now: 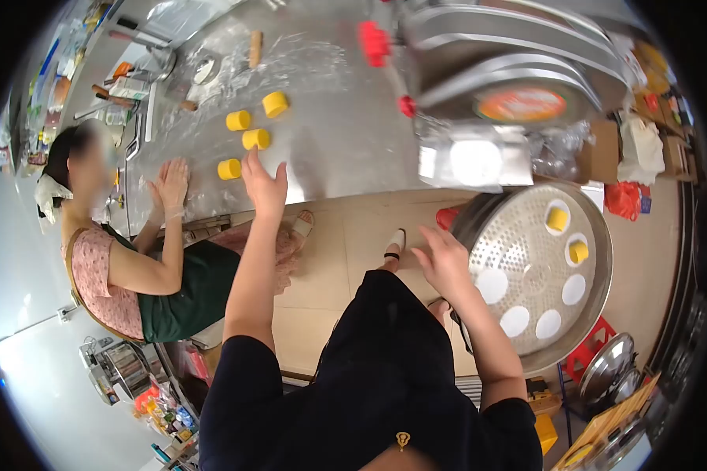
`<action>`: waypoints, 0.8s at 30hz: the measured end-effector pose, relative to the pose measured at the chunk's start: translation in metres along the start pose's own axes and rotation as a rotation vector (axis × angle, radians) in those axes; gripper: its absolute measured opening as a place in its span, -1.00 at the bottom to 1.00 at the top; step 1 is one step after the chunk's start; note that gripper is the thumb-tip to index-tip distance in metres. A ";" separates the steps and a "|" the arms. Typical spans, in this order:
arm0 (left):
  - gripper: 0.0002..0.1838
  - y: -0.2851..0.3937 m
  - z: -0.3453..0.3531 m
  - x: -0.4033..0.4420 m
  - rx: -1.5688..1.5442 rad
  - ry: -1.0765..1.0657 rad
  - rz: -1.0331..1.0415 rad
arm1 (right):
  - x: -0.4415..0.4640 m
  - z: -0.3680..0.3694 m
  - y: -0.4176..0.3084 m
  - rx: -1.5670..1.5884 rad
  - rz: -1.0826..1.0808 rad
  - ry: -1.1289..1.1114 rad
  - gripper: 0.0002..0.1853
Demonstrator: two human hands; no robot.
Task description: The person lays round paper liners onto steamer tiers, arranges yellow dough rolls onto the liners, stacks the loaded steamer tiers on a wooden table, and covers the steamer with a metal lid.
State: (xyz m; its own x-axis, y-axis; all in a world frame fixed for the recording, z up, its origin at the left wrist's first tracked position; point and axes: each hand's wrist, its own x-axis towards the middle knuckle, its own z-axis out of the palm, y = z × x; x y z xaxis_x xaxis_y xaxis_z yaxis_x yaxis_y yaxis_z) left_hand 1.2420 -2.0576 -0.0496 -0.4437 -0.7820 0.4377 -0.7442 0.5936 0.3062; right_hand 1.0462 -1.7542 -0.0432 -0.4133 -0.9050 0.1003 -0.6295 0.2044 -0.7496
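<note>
Several short yellow cylinders of what looks like dough (pixel 238 120) stand or lie on the metal table. My left hand (pixel 265 187) is at the table's front edge, fingers apart, its fingertips close to the nearest yellow dough piece (pixel 255 140); I cannot tell whether they touch it. At the left rim of a round perforated steamer tray (pixel 530 235), my right hand (pixel 446 265) hovers with thumb and fingers apart, holding nothing. Two yellow dough pieces, one of them at the tray's right (pixel 579 252), rest on white paper rounds. Several other paper rounds (pixel 548 323) lie bare on the tray.
A co-worker (pixel 153 275) sits at the left, hands together on the table (pixel 330 169). A rolling pin (pixel 255 49) and plastic wrap lie farther back. Large metal trays (pixel 518 47) stand at the back right. A red stool (pixel 591 345) and lids are below the steamer.
</note>
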 end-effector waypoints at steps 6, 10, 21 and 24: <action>-0.17 -0.086 0.018 0.088 0.095 -0.336 -0.107 | 0.182 0.094 -0.048 -0.163 -0.281 -0.183 -0.44; -0.10 -0.110 0.042 0.083 -0.026 -0.273 -0.283 | 0.285 0.158 -0.072 -0.244 -0.386 -0.150 -0.40; -0.29 -0.104 0.073 0.068 -0.017 -0.057 -0.408 | 0.382 0.230 -0.085 -0.338 -0.370 -0.296 -0.73; -0.38 -0.100 0.074 0.069 -0.023 -0.022 -0.351 | 0.367 0.232 -0.084 -0.393 -0.449 -0.132 -0.76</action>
State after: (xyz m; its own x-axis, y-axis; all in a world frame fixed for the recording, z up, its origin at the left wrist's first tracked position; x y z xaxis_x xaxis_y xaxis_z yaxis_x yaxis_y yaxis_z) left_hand 1.2484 -2.1853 -0.1128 -0.1734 -0.9431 0.2838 -0.8421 0.2914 0.4538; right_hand 1.1005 -2.1902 -0.0953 0.0177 -0.9681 0.2498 -0.9295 -0.1080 -0.3526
